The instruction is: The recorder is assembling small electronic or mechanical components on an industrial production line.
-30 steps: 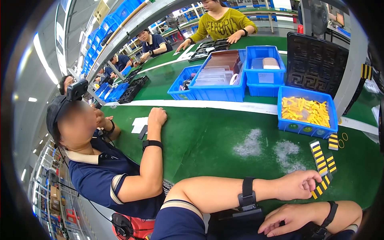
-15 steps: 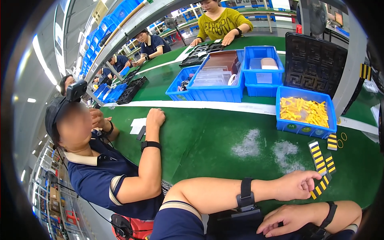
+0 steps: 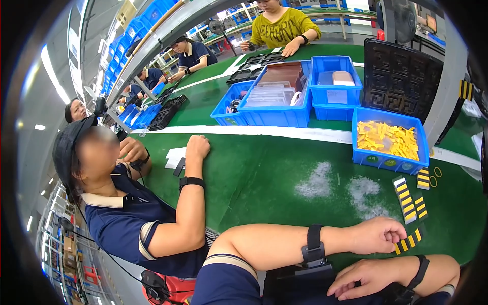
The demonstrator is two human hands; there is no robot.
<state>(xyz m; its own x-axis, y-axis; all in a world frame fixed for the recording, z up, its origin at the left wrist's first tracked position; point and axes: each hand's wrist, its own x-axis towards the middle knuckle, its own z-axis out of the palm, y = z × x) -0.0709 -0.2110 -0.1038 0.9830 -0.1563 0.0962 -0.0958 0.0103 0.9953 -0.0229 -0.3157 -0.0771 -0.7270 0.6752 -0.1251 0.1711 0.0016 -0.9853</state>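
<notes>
My left hand [image 3: 378,235] rests on the green mat with its fingers curled in. Its fingertips touch or lie just beside the left end of a short yellow-and-black striped strip [image 3: 409,242]; I see nothing inside the fingers. Beyond it lie a longer striped strip with white ends [image 3: 405,200] and a small striped piece [image 3: 420,207]. Another striped piece [image 3: 423,178] sits by the blue bin. Nearer to me, my right hand [image 3: 362,279] hangs palm down at the table's near edge, fingers stretched and holding nothing.
A blue bin [image 3: 389,163] of yellow pieces [image 3: 389,140] stands beyond the strips, with rubber bands [image 3: 433,181] beside it. Other blue bins [image 3: 277,118] and a black tray [image 3: 401,76] are farther back. A co-worker's forearm [image 3: 192,203] rests at left. Pale powdery patches [image 3: 315,180] mark the mat.
My left index finger, stretched out before, has curled in. The short striped strip has turned and now lies apart from the longer one. My right hand has barely moved.
</notes>
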